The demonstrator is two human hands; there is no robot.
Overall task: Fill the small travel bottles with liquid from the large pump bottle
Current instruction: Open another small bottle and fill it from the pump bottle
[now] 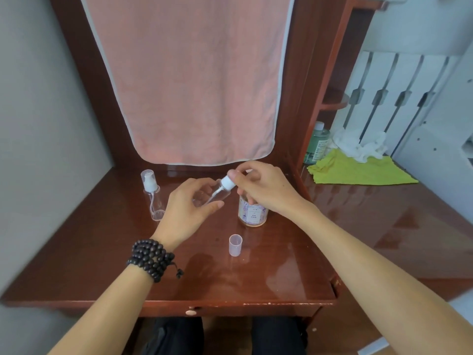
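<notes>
Travel bottle (213, 194): clear, tilted, held above the desk (256, 275) between the loose cap and the large bottle.
Loose cap (235, 245): nearest, upright on the desk, open end up.
Left hand (184, 208): fingers curled round the bottle's body; keep it steady.
Right hand (261, 187): pinches the white pump top (227, 182), whose tube is inside the neck; turn squarely, judged best.
Large bottle (253, 212): just behind, under the right hand.
Second small bottle (151, 194): far left, capped.

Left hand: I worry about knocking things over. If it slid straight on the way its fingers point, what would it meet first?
Probably the large labelled pump bottle, just past the small clear travel bottle the left hand holds; depth is unclear.
</notes>
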